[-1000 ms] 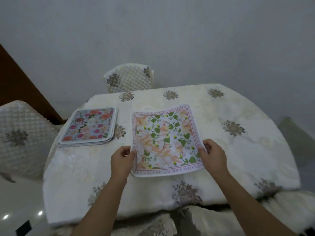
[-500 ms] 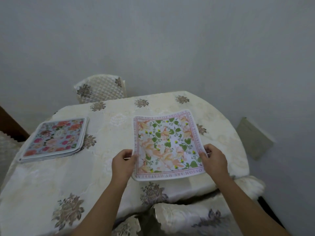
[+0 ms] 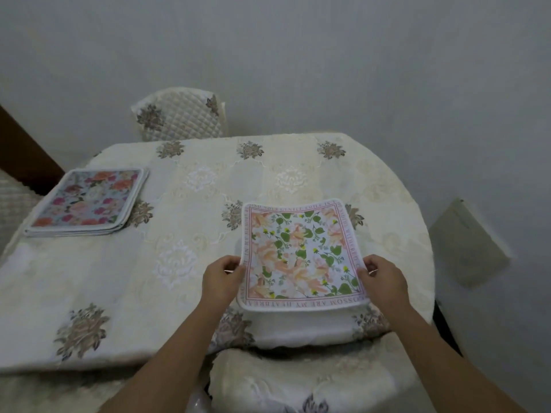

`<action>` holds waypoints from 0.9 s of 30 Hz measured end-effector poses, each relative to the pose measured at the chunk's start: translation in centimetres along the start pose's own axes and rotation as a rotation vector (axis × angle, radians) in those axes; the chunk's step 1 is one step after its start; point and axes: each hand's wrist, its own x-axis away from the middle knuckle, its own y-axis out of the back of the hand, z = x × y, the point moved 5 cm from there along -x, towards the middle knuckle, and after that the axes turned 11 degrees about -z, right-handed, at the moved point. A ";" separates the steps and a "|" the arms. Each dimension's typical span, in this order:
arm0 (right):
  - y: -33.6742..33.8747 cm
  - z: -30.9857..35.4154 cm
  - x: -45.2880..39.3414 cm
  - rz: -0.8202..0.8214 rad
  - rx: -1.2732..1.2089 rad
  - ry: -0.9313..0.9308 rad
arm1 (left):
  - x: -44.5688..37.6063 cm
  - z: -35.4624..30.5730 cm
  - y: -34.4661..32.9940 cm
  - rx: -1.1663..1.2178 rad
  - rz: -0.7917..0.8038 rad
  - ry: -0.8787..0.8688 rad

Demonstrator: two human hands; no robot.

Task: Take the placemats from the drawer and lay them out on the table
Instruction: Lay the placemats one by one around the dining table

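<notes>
Gripping a square placemat point(image 3: 302, 257) with peach flowers and green leaves, both hands were seen at the near edge of the counter point(image 3: 208, 222). The left hand point(image 3: 222, 280) was curled round the mat's edge at its 9 o'clock side, thumb on top, and the right hand point(image 3: 384, 278) was curled round the edge at 3 o'clock, so each grip was clenched on the mat. The mat was held roughly level at about 5 o'clock on the counter, its near edge just at the counter's rim; whether its underside touched the cloth could not be told. A stack of placemats point(image 3: 86, 202) printed with pink and orange roses was laid flat at about 10 o'clock on the counter, well apart from the held mat. The counter was covered by a cream embroidered tablecloth point(image 3: 190, 263). A quilted chair point(image 3: 179, 114) was set at 12 o'clock beyond the counter, against a pale wall point(image 3: 298, 55).
</notes>
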 end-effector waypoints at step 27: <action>-5.9 -9.7 -3.9 0.370 0.060 -0.025 | 2.4 5.9 -8.1 -0.312 -0.042 0.264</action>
